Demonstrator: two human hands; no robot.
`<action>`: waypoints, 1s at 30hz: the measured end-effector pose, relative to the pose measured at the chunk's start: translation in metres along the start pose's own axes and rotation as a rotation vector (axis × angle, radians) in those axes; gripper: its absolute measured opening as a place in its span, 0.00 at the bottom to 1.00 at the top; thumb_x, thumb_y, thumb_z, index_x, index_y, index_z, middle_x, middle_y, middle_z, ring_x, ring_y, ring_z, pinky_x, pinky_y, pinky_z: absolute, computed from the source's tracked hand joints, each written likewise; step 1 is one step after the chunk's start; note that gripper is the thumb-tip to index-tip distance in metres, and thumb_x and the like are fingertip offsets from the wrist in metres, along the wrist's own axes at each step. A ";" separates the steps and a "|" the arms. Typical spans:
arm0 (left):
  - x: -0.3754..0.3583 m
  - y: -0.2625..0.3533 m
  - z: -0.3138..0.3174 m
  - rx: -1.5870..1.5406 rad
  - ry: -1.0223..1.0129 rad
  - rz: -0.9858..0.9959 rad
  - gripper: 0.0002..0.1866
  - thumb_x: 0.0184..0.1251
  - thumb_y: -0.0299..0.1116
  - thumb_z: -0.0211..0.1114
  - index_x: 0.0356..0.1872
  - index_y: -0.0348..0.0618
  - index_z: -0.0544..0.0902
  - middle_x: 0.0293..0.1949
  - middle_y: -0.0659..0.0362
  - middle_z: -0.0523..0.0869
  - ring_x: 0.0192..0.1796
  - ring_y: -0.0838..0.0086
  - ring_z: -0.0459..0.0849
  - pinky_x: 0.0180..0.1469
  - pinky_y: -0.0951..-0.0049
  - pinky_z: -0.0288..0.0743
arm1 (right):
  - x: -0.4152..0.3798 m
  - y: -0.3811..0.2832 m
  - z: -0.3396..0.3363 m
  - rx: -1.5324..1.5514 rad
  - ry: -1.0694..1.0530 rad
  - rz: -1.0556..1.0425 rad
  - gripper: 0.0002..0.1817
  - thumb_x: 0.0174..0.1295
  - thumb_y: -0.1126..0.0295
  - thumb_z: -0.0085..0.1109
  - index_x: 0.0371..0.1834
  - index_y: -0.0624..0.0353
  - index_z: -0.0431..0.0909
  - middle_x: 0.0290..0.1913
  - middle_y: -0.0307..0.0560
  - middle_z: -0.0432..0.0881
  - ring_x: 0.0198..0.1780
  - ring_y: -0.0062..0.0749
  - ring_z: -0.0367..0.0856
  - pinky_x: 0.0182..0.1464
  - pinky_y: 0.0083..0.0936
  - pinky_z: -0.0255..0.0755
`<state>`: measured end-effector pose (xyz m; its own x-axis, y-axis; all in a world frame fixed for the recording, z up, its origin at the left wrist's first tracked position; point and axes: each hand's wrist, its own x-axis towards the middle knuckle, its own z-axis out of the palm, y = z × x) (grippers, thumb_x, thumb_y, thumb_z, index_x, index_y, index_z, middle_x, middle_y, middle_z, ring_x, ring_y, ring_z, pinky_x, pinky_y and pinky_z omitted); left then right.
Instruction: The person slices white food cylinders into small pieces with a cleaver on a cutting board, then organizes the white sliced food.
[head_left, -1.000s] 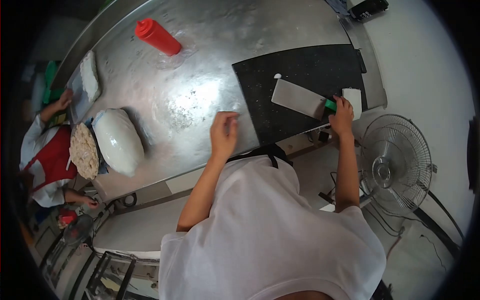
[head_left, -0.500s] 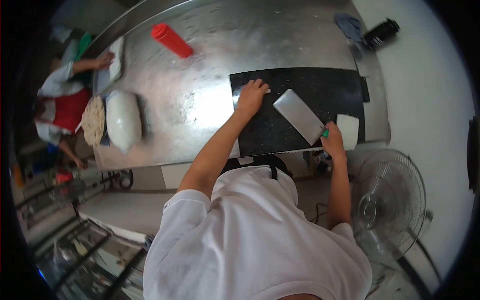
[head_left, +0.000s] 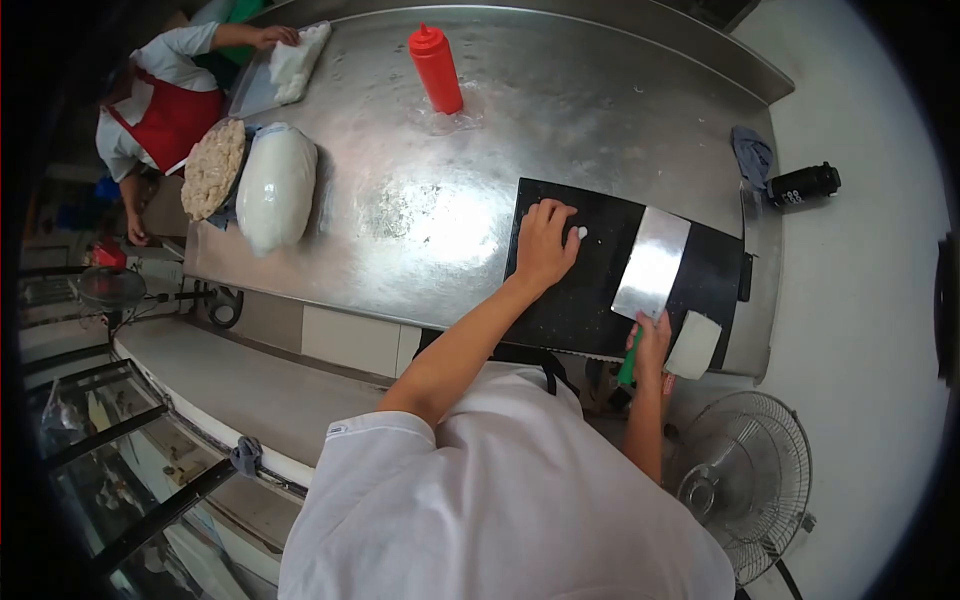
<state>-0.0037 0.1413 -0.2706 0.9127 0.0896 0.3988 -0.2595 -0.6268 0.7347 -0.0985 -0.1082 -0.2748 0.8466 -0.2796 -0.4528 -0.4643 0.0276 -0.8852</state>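
My right hand (head_left: 652,345) is wrapped round the green handle (head_left: 629,358) of a cleaver. The cleaver's broad metal blade (head_left: 652,262) points away from me over the black cutting board (head_left: 600,290). On the board's left part rests my left hand (head_left: 545,243), its fingers bent and the thumb apart from them. A small white piece (head_left: 583,232) lies at the thumb tip; whether it touches the thumb is hard to tell. Right of my right hand, a pale white block (head_left: 694,344) sits at the board's near edge.
A red squeeze bottle (head_left: 436,70) stands on the steel table (head_left: 380,270). To the left are a white wrapped bundle (head_left: 277,190) and a lumpy beige mass (head_left: 213,170). A co-worker in a red apron (head_left: 180,120) handles a white bag (head_left: 298,65). A fan (head_left: 745,490) stands right.
The cleaver has swung from slanting left to pointing nearly straight away from me, with my right hand turning on its handle. My left hand stays on the board's left side. The whole view has shifted.
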 end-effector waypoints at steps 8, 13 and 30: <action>-0.015 0.007 -0.037 -0.204 -0.223 0.276 0.19 0.59 0.26 0.69 0.53 0.43 0.83 0.51 0.52 0.82 0.56 0.54 0.81 0.57 0.56 0.73 | -0.041 0.027 0.050 0.077 0.024 0.016 0.08 0.78 0.64 0.58 0.50 0.54 0.74 0.23 0.35 0.71 0.20 0.21 0.70 0.21 0.22 0.66; -0.032 -0.029 -0.063 -0.243 -0.298 0.191 0.14 0.62 0.23 0.67 0.50 0.41 0.84 0.47 0.51 0.82 0.51 0.53 0.82 0.55 0.57 0.76 | -0.049 0.029 0.058 0.139 0.226 0.052 0.08 0.76 0.65 0.60 0.50 0.54 0.73 0.23 0.35 0.71 0.19 0.23 0.71 0.20 0.25 0.67; -0.064 0.043 0.097 -0.270 -0.881 0.904 0.12 0.57 0.43 0.70 0.26 0.44 0.87 0.35 0.57 0.83 0.52 0.60 0.81 0.73 0.52 0.68 | -0.130 0.077 0.021 -0.389 0.085 -0.201 0.17 0.74 0.67 0.61 0.60 0.64 0.75 0.39 0.51 0.87 0.39 0.41 0.87 0.39 0.32 0.79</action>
<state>-0.0420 0.0334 -0.3180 0.2533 -0.8846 0.3915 -0.8520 -0.0123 0.5234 -0.2385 -0.0494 -0.2862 0.9131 -0.3209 -0.2515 -0.3701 -0.3937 -0.8415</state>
